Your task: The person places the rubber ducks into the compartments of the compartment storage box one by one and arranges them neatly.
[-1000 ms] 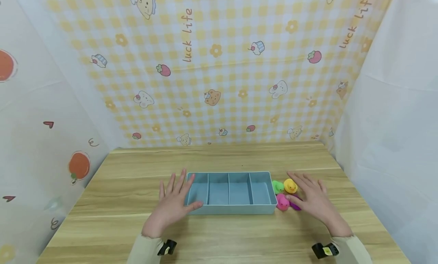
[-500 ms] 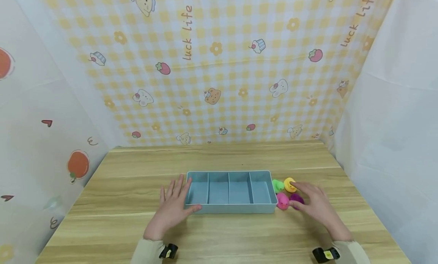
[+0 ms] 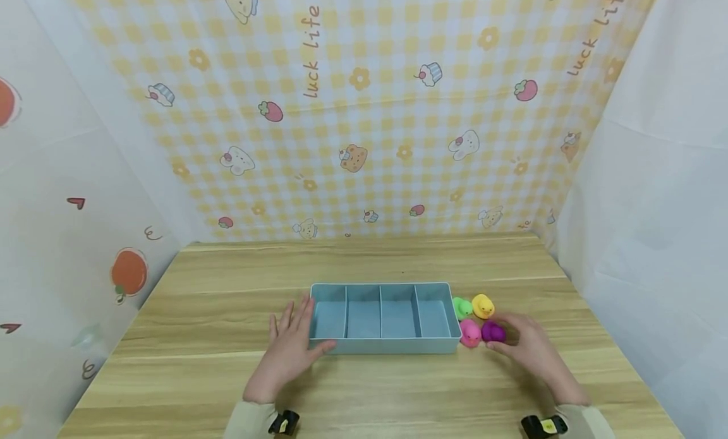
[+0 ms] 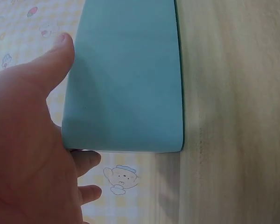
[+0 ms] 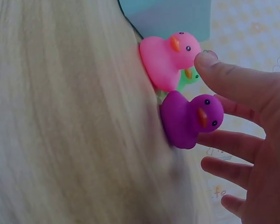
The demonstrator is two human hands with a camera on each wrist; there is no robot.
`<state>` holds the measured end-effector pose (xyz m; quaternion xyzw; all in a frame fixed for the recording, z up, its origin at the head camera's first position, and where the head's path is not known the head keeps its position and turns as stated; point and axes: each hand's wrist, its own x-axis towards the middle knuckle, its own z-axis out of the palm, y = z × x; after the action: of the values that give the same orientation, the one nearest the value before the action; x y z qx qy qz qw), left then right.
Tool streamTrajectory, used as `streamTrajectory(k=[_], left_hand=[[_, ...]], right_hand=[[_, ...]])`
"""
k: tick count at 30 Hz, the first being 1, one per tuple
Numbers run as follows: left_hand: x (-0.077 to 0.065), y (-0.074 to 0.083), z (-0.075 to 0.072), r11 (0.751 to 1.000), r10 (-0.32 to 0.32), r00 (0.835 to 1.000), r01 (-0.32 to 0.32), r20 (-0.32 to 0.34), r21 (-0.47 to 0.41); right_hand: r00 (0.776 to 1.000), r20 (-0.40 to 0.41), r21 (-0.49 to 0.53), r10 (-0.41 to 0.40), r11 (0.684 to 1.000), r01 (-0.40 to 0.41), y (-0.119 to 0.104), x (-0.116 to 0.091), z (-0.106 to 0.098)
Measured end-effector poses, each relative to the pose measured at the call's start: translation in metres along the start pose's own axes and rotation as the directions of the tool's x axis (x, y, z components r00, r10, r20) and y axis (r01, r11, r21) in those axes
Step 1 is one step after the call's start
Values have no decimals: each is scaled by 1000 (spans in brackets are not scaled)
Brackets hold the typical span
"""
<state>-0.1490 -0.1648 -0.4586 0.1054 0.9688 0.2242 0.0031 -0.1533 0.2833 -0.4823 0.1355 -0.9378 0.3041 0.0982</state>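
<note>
A light blue box [image 3: 387, 346] with several compartments in a row lies across the middle of the table. My left hand [image 3: 285, 354] is at its left end, fingers along the side and thumb by the front corner. In the left wrist view the thumb [image 4: 56, 60] lies along the box edge. My right hand [image 3: 533, 350] is spread beside a purple rubber duck [image 3: 493, 332], thumb in front and fingers behind it. In the right wrist view the purple duck [image 5: 182, 121] sits on the table between parted fingers. Left of it stands a pink rubber duck [image 3: 470, 333].
Behind the pink and purple ducks sit a green rubber duck [image 3: 463, 308], close to the box's right end, and a yellow rubber duck [image 3: 483, 306]. A yellow checked cloth [image 3: 364, 110] hangs behind the wooden table [image 3: 387, 395], with white cloth on both sides.
My right hand has come down from over the ducks to the right side of the purple one, its fingers drawing in. My left hand has settled closer against the box's left end.
</note>
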Motion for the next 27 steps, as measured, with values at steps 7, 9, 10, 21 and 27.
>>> streamTrajectory(k=[7, 9, 10, 21, 27], left_hand=[[0, -2, 3, 1000, 3, 1000, -3, -19, 0], [0, -3, 3, 1000, 3, 1000, -3, -19, 0], [0, -3, 3, 1000, 4, 1000, -4, -19, -2], [0, 0, 2, 1000, -4, 1000, 4, -18, -23], [0, 0, 2, 1000, -4, 1000, 3, -17, -21]], right_hand=[[995, 45, 60, 87, 994, -90, 6, -2, 4], [993, 58, 70, 105, 992, -108, 7, -2, 5], [992, 64, 79, 111, 990, -116, 8, -2, 5], [992, 71, 102, 106, 988, -113, 10, -5, 4], [991, 78, 120, 109, 986, -118, 10, -6, 2]])
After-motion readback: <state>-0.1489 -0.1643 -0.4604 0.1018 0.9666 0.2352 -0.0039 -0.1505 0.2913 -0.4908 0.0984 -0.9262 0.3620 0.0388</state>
